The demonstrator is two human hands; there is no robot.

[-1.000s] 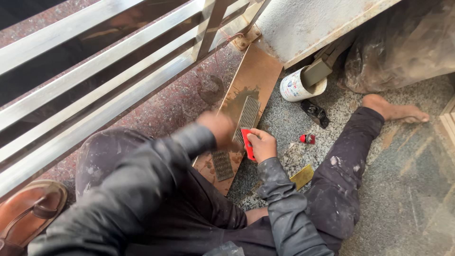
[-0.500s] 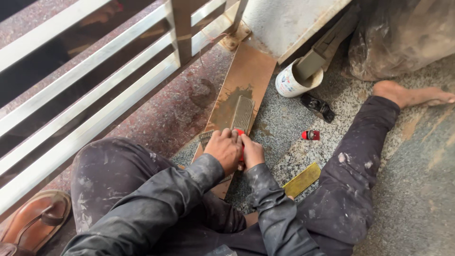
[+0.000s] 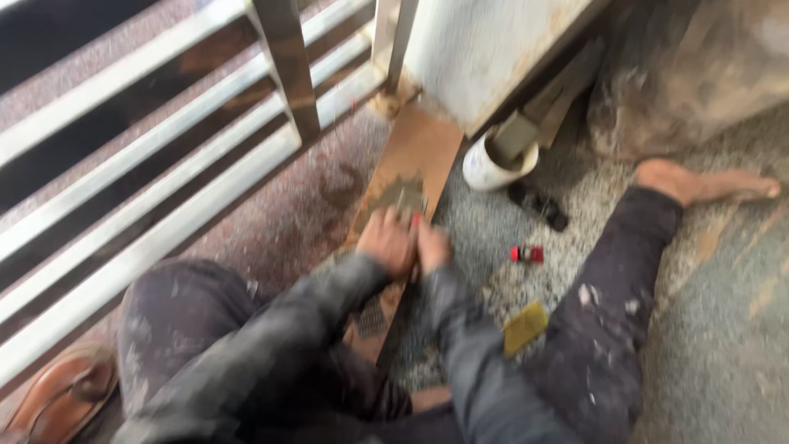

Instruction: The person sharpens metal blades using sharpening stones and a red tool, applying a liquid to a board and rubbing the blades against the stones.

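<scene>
A brown tile point(image 3: 411, 164) lies on the floor with grey paste point(image 3: 400, 196) on it. The left hand point(image 3: 385, 240) and right hand point(image 3: 431, 245) press together on it. The right hand grips something red point(image 3: 417, 219). A white cup point(image 3: 493, 163) stands nearby.

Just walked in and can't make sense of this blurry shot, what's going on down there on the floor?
A person sits on the floor by a metal railing, legs spread. Both hands are pressed together on a brown tile lying flat between the legs: the left hand and the right hand, with a bit of a red tool showing between them. Grey paste is spread on the tile just ahead of the hands. A white cup, a small red thing and a yellow scraper lie nearby.
</scene>
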